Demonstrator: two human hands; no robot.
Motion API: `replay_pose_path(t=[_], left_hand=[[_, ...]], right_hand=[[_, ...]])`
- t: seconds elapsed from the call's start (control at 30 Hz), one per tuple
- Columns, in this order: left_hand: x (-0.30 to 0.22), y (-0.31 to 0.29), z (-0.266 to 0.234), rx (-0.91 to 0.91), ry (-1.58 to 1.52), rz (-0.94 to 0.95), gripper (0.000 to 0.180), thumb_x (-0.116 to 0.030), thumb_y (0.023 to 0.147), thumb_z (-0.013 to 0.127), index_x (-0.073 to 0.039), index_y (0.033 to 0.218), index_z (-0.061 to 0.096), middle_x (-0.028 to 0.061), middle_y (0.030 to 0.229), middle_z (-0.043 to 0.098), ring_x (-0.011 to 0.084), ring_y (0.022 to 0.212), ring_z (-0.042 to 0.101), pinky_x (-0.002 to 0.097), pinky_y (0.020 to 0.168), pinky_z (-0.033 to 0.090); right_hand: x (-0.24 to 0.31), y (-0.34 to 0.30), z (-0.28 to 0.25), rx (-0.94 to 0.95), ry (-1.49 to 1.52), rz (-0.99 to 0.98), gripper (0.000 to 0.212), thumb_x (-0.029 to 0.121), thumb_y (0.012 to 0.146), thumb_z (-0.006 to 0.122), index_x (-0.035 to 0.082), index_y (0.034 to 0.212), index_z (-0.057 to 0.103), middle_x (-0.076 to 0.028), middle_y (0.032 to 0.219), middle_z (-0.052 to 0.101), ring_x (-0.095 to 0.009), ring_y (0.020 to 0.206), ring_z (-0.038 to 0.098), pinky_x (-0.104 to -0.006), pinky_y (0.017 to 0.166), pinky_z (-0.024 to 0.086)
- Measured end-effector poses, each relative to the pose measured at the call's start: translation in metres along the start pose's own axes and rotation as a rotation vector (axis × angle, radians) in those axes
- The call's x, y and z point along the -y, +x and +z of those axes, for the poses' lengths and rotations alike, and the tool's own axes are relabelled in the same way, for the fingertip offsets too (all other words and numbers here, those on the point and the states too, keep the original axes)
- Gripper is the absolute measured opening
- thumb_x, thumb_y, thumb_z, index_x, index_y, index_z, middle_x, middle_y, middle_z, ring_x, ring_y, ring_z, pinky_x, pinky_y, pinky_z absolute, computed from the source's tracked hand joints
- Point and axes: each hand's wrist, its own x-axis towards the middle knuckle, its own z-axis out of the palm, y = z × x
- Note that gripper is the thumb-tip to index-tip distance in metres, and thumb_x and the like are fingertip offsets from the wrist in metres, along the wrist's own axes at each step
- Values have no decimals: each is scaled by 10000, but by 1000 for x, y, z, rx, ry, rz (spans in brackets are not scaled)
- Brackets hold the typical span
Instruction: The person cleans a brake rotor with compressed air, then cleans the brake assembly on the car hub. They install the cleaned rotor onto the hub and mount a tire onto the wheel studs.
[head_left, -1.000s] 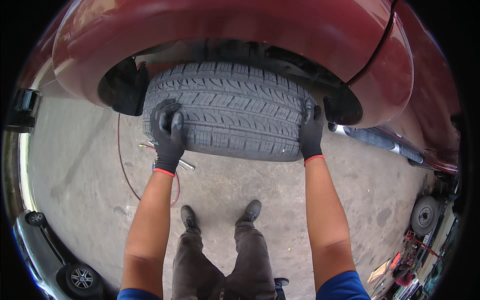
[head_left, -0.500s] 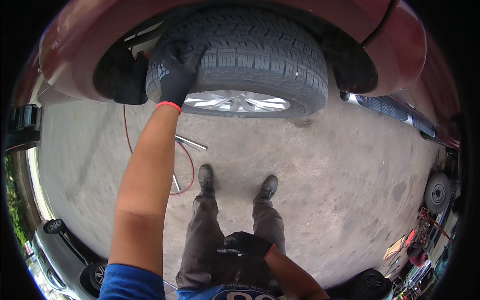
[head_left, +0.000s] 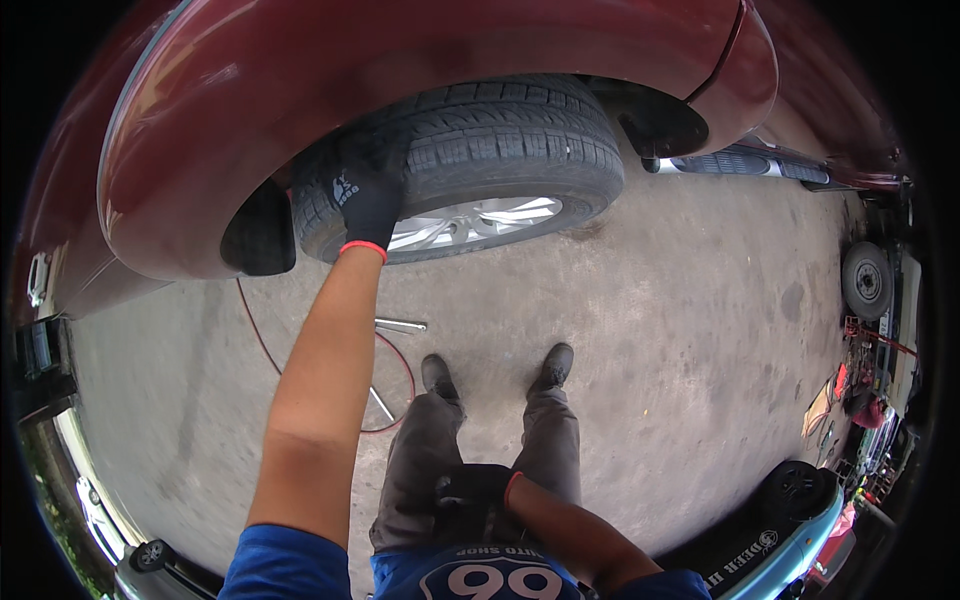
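My left hand (head_left: 368,195), in a black glove with a red cuff, reaches up to the left part of a black tyre (head_left: 510,148). Its palm lies over the tread and the thumb is on the right; the fingertips fade into shadow. The tyre sits on a silver alloy rim (head_left: 475,220) under the fender of a dark red vehicle (head_left: 350,50). My right hand (head_left: 475,483), gloved alike, is held in front of my waist with its fingers drawn in. Dark glove against dark trousers hides whether anything is in it.
On the concrete left of my feet lie a metal bar (head_left: 402,326), a thin rod (head_left: 382,404) and a looped red hose (head_left: 410,385). A side step (head_left: 730,165) runs along the vehicle. A loose wheel (head_left: 867,280) stands far right. Another car (head_left: 150,570) is at lower left.
The view has shifted, showing more of the red fender, with the wheel lower and slanted. My left hand stays on the tyre. My right hand's fingers look more drawn in.
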Motion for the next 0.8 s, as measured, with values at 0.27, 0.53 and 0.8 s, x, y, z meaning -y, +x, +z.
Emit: replay_pose_path(t=[0.27, 0.53, 0.8], left_hand=[[9, -6, 7, -52, 80, 121, 722, -560, 941, 642, 54, 1319, 611, 289, 1337, 646, 453, 1268, 587, 485, 1089, 435], [4, -1, 5, -33, -43, 227, 620, -535, 964, 624, -11, 1289, 689, 227, 1329, 681, 427, 1237, 622, 479, 1089, 441], [6, 6, 16, 0, 31, 216, 694, -541, 960, 631, 20, 1367, 613, 249, 1302, 686, 424, 1210, 635, 486, 1074, 452]], right_hand=[[-9, -36, -53, 72, 31, 598, 250, 277, 933, 651, 63, 907, 776, -93, 883, 756, -234, 796, 726, -396, 723, 566], [-10, -111, -68, 31, 625, 903, 167, 140, 941, 633, 88, 1053, 746, -12, 790, 698, -136, 692, 654, -312, 624, 526], [8, -90, -18, 133, -304, 541, 240, 287, 895, 649, 80, 944, 762, -132, 940, 765, -347, 901, 730, -445, 837, 584]])
